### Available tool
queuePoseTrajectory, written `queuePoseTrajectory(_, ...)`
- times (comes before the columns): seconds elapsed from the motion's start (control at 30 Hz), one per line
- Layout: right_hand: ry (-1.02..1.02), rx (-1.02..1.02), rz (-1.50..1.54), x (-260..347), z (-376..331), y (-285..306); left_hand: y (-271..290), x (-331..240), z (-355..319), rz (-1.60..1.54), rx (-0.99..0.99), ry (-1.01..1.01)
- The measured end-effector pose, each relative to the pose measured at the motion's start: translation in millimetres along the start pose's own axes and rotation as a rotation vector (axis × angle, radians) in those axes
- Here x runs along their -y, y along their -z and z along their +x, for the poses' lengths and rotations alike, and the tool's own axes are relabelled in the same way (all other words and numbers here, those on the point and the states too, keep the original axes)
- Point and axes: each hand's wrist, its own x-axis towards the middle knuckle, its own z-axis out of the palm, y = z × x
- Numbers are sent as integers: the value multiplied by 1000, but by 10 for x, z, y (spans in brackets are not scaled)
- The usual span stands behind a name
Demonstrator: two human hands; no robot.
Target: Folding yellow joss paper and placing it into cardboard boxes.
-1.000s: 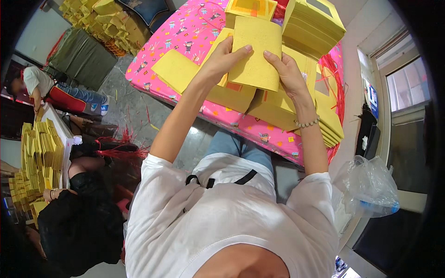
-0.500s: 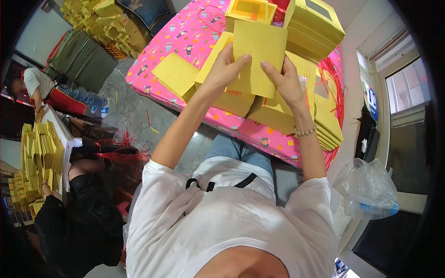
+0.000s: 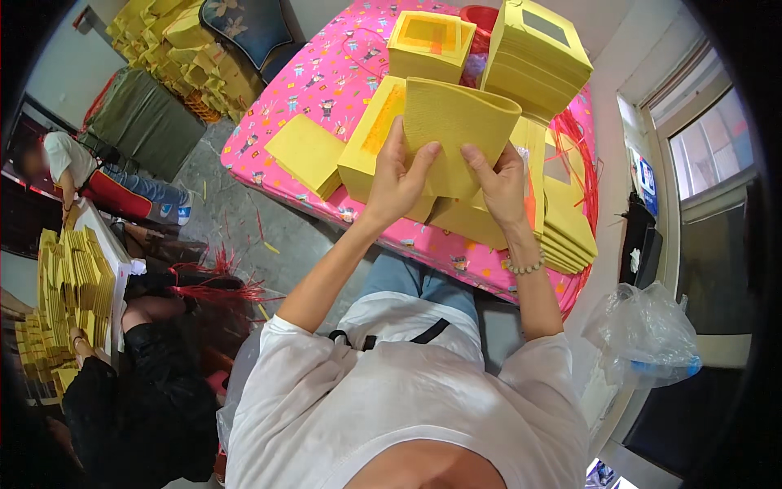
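Between my two hands is a folded yellow paper sheet [image 3: 456, 134], its top edge bowed apart into a flattened loop. My left hand [image 3: 401, 173] grips its left side, thumb in front and fingers behind. My right hand [image 3: 503, 181], with a beaded bracelet at the wrist, grips the right side the same way. Just behind it on the pink patterned table cover stand yellow paper stacks: one with an orange printed top [image 3: 376, 130], another smaller orange-topped stack [image 3: 428, 37], and a tall stack [image 3: 533, 65] at the far right. A flat yellow pile [image 3: 307, 151] lies left of my left hand.
Red plastic strands [image 3: 588, 163] hang along the table's right edge beside more yellow stacks [image 3: 570, 236]. At left, two people handle yellow bundles [image 3: 77, 277] on a white table [image 3: 106, 232]. A clear plastic bag [image 3: 643, 330] is at right; a dark chair [image 3: 248, 28] stands at back.
Both hands have come down and slightly nearer with the yellow paper. Its top edge, flat before, now bulges apart. My view has shifted a little.
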Motion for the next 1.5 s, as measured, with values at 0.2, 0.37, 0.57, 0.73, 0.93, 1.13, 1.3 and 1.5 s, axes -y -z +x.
queuePoseTrajectory(0.2,108,-14,150,54,0,-33,-24,-62,-38,21,-20,-46)
queuePoseTrajectory(0.37,57,-49,98,72,-11,11,-7,-131,-65,14,-21,33)
queuePoseTrajectory(0.57,90,-132,50,132,50,28,53,-166,-113,30,1,74)
queuePoseTrajectory(0.73,66,-132,22,138,72,29,85,-202,-150,19,16,130)
queuePoseTrajectory(0.93,42,-122,-22,166,87,126,112,-268,-196,-11,34,222)
queuePoseTrajectory(1.13,-231,133,-66,181,-121,111,192,-321,-163,-46,69,236)
queuePoseTrajectory(1.3,-263,112,-75,242,-152,98,161,-334,-175,-44,58,282)
queuePoseTrajectory(1.5,-294,167,-152,228,-181,62,216,-308,-134,-30,66,252)
